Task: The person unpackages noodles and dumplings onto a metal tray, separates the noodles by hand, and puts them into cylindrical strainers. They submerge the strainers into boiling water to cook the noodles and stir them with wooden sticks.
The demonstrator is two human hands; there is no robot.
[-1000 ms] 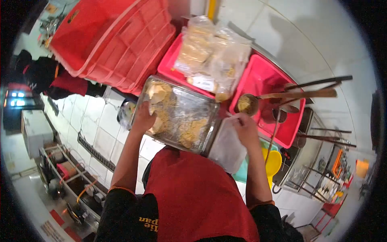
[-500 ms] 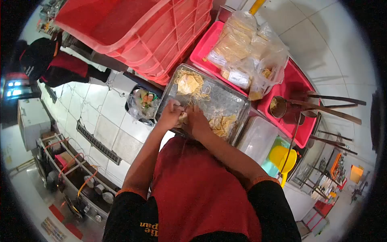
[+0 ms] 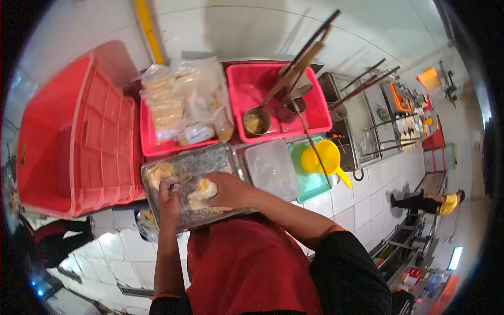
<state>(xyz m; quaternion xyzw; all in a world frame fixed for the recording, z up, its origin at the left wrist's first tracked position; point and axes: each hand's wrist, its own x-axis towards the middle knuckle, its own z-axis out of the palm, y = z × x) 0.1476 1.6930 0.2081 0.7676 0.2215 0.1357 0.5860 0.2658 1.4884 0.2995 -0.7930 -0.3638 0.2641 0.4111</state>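
Presently both hands work over the metal tray (image 3: 231, 157), which sits at the counter edge just in front of the red apron (image 3: 247, 262). Right hand (image 3: 228, 190) is curled around a pale yellow noodle clump (image 3: 202, 190), the clump lying at its fingertips. Left hand (image 3: 169, 195) is closed on the clump's near-left side, touching it. Bagged noodles (image 3: 181, 105) rest in the pink tub (image 3: 149, 142) behind the tray.

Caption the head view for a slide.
Both hands, left hand and right hand, gather noodles on a metal tray.
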